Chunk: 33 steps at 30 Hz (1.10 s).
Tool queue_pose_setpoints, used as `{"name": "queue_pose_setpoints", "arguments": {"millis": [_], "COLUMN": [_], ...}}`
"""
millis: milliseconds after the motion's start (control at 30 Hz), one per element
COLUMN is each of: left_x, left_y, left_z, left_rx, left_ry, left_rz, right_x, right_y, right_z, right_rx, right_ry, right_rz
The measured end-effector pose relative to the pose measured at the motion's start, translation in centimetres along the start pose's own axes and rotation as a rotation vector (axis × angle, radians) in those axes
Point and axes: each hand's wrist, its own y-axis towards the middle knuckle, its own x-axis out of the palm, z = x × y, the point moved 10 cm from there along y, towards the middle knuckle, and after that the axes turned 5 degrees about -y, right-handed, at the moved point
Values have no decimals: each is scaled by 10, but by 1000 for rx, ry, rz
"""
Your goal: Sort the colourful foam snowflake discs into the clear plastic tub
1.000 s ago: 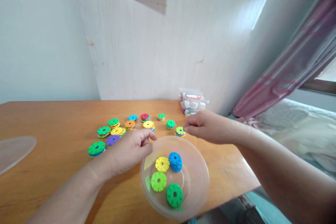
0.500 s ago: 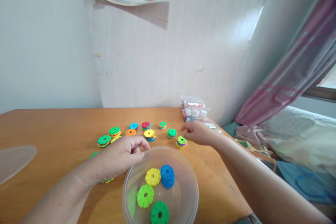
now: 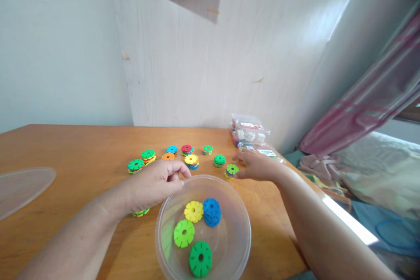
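Observation:
A clear plastic bowl (image 3: 241, 223) stands near the front edge of the wooden table (image 3: 75, 148). It holds a yellow disc (image 3: 193, 211), a blue stack (image 3: 211, 211), a light green disc (image 3: 183, 233) and a dark green disc (image 3: 200, 258). My left hand (image 3: 155, 183) rests at the bowl's far left rim with its fingers curled; what they hold, if anything, is hidden. My right hand (image 3: 257, 165) lies flat-ish beside a light green disc stack (image 3: 232, 169), fingertips touching it. Several more coloured disc stacks (image 3: 191, 160) lie in a row behind.
A clear lid (image 3: 22, 186) lies at the table's left edge. Clear plastic boxes (image 3: 251, 131) stand against the wooden wall panel at the table's far right corner. Beyond the table's right edge are a bed (image 3: 377, 170) and a pink curtain (image 3: 370, 100).
My right hand has stretched out from over the bowl to the light green stack at the right. The bowl has slid nearer and to the left; my left hand stayed at its rim.

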Motion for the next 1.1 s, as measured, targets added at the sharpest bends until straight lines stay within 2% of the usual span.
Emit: {"name": "queue_pose_setpoints", "arguments": {"millis": [267, 433, 633, 700, 800, 867, 933, 1000, 1100], "left_x": [1, 1, 1, 1, -1, -2, -3, -4, -4], "left_y": [1, 2, 3, 3, 2, 1, 0, 0, 0], "left_z": [-4, -5, -7, -6, -3, 0, 4, 6, 4], "left_rx": [12, 5, 24, 29, 24, 26, 43, 65, 73], "left_ry": [0, 3, -3, -6, -8, -6, -12, -16, -4], "left_rz": [1, 4, 5, 7, 17, 24, 29, 37, 39], "right_x": [-1, 1, 1, -4, -23, -39, -53, -61, -64], "right_y": [-6, -3, 0, -3, -13, -23, -36, -50, -67], "right_z": [-10, -18, -14, -14, -21, -37, -66, -103, -151], "right_rx": [15, 20, 42, 38, 22, -29, -155, -314, -466], "right_ry": [-42, -88, -73, -23, 97, 180, 226, 240, 192], "right_rz": [77, 59, 61, 76, 144, 187, 197, 154, 87]}}
